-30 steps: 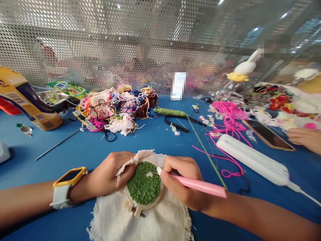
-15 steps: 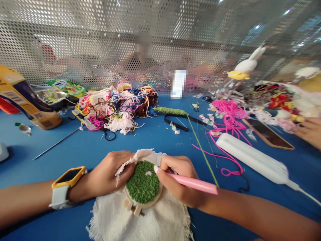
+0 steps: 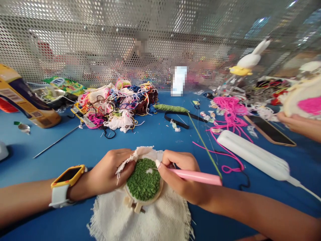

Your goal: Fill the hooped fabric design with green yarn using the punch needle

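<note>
A small wooden embroidery hoop (image 3: 143,202) holds cream cloth (image 3: 160,222) filled with green loop stitches (image 3: 143,179), save one small bare patch near the top. My left hand (image 3: 107,173), with a yellow and white watch (image 3: 65,182) on its wrist, grips the hoop's left edge and the folded cloth. My right hand (image 3: 182,177) is closed on a pink punch needle pen (image 3: 194,175) whose tip rests at the bare patch. A green yarn strand (image 3: 204,145) runs from the pen to a green skein (image 3: 171,107).
A tangled heap of coloured yarn (image 3: 117,105) lies at the back, pink yarn (image 3: 229,112) at the right, beside a long white case (image 3: 253,154) and a phone (image 3: 269,131). Another person's hand (image 3: 298,124) holds a hoop with pink stitching (image 3: 304,100). A perforated metal screen (image 3: 155,43) closes off the back.
My right hand has shifted the pen tip slightly along the bare patch. The other person's hand at the right has lifted a hoop with pink stitching into view.
</note>
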A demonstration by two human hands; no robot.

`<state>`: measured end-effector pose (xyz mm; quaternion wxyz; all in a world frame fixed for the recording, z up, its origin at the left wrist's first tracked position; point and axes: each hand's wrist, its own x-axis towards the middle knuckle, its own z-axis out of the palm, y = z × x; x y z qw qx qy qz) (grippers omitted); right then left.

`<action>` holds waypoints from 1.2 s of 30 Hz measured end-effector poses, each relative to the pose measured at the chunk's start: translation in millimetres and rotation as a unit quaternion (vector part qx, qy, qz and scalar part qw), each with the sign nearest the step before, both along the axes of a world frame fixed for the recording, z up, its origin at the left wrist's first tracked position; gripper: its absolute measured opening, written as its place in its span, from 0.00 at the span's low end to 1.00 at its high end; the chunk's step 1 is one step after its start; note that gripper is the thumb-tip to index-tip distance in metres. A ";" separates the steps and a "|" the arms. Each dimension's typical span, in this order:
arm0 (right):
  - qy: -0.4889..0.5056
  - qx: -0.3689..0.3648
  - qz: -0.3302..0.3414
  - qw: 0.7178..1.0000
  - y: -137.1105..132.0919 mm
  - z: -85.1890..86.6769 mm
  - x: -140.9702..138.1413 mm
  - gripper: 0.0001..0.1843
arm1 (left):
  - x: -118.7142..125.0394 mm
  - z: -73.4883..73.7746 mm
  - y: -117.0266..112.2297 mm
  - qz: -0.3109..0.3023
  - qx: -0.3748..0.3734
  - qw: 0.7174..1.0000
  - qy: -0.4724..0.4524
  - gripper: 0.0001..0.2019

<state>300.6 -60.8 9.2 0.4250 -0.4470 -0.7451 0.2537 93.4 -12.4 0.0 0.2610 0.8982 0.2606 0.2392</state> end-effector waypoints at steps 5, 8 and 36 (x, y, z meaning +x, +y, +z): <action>0.012 0.019 0.007 1.000 1.9 0.0 1.3 0.15 | -0.2 0.0 0.6 0.014 -0.001 1.000 0.003 0.11; 0.016 0.019 0.006 1.000 2.7 -2.6 0.5 0.15 | -0.9 0.1 0.2 0.014 0.003 1.000 -0.003 0.11; -0.013 0.049 0.027 0.998 0.5 -1.8 2.1 0.16 | -1.2 0.7 0.8 0.019 0.008 1.000 0.000 0.10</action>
